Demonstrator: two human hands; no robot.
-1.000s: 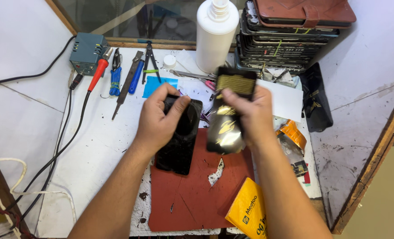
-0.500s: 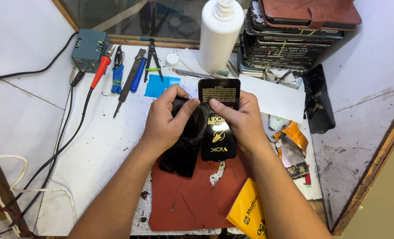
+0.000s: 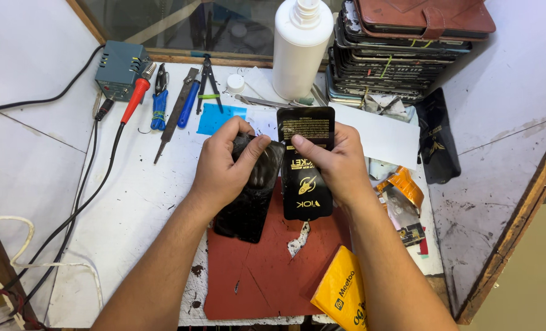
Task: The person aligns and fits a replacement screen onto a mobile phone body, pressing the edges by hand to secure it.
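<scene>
While the left hand (image 3: 224, 168) has its grip wrapped around the top of a dark phone (image 3: 251, 190), thumb pressed on the glass, the right hand (image 3: 337, 162) is pinching a flat black packet (image 3: 306, 162) with gold print, thumb on the front and fingers behind it. Phone and packet sit side by side, edges pretty much touching, both held just above a red work mat (image 3: 267, 270) on the white counter (image 3: 144, 190). The phone's lower end hangs over the mat's top left corner. There's a yellow pouch (image 3: 343, 294) at the mat's bottom right. Further back you've got a tall white bottle (image 3: 300, 49), a stack of phones (image 3: 395, 61) with a brown wallet case (image 3: 426, 15) on top, a red-handled soldering iron (image 3: 135, 98), blue-handled pliers (image 3: 158, 101), and a small blue-grey box (image 3: 121, 67) in the left corner.
</scene>
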